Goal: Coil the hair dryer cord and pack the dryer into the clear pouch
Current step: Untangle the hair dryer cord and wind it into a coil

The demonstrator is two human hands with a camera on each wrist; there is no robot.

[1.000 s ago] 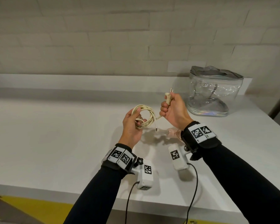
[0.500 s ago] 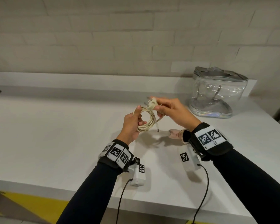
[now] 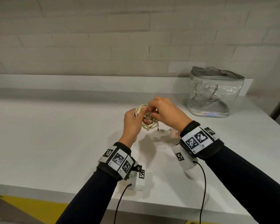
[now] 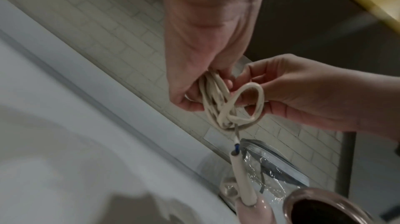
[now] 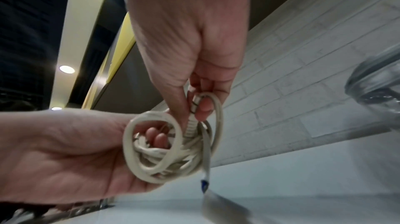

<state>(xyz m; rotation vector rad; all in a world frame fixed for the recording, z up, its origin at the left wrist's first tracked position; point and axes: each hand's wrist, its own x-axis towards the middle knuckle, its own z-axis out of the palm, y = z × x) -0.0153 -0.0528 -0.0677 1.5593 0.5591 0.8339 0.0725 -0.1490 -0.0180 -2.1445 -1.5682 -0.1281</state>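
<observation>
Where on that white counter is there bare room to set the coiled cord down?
The white counter lies bare left of the left hand. It is crowded on the right: pink hair dryer under the right hand, clear pouch behind.

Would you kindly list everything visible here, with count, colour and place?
Cord: one, cream, coiled, held above the table between both hands.
Plug: one, cream, pinched at the coil by the right hand.
Dryer: one, pinkish, on the table under the right wrist, mostly hidden.
Pouch: one, clear with a grey top, back right of the table.
Table: one, white, against a pale brick wall.
Left hand: one, grips the coil.
Right hand: one, pinches the plug.
Wrist cameras: two, white, under the wrists.
</observation>
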